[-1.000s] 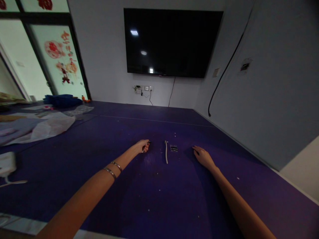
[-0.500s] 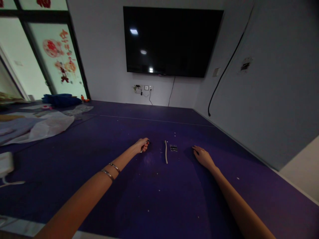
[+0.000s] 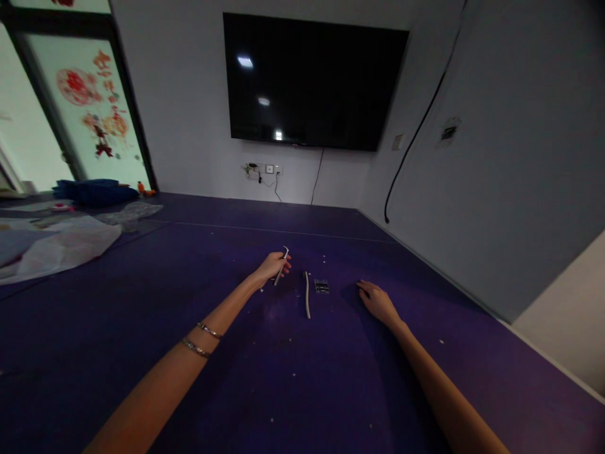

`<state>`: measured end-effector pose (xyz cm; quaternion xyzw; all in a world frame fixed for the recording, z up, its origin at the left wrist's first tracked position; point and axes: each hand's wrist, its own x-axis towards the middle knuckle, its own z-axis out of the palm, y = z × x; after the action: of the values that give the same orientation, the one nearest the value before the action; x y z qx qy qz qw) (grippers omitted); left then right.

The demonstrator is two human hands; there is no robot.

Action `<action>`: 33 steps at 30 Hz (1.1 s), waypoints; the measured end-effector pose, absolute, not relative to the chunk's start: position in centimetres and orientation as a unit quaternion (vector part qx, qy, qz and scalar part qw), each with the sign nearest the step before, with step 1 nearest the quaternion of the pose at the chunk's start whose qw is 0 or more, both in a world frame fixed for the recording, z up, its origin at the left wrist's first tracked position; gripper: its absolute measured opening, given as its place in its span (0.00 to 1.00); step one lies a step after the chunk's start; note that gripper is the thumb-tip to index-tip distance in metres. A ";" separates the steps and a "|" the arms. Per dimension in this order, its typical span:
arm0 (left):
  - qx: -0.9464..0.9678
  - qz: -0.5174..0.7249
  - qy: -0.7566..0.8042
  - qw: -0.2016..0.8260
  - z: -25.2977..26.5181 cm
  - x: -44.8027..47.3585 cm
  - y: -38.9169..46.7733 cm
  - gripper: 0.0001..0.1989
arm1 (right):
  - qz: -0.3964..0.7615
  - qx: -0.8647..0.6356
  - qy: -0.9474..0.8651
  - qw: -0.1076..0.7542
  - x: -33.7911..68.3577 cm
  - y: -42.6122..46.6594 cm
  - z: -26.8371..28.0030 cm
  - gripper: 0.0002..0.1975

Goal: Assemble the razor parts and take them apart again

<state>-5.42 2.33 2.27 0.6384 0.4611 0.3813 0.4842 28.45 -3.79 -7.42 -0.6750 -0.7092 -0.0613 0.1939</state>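
Note:
My left hand point(image 3: 274, 265) is closed round a slim metallic tool point(image 3: 280, 271) with a bent tip that points away from me. The tool's exact kind does not show. To the right of that hand a pale, slightly curved stick-like piece point(image 3: 307, 296) lies lengthwise on the purple surface. Close beside it sits a small dark flat piece point(image 3: 322, 286) that resembles a little circuit board. Further right, my right hand point(image 3: 377, 300) rests on the surface with its fingers stretched out, holding nothing.
Small white bits point(image 3: 324, 259) are scattered over the purple tabletop point(image 3: 212, 391). Crumpled clear plastic point(image 3: 127, 215), white sheeting point(image 3: 80, 246) and blue cloth point(image 3: 97, 192) lie at the left. A black cable point(image 3: 416, 139) hangs down the right wall; a television point(image 3: 316, 82) is mounted ahead.
In my left hand the metallic tool has turned, so its bent tip now sticks out beyond the fingers. My right hand stays resting. The whole view has shifted slightly.

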 end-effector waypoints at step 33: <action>0.667 0.409 0.354 0.512 1.7 -4.2 0.8 0.08 | 0.028 -0.685 -0.717 0.127 15.2 -6.0 0.0 0.23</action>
<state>-4.24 0.78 1.74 0.6668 0.3541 0.4095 0.5122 15.16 -6.02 -0.04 -0.6851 -0.7167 0.0283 0.1272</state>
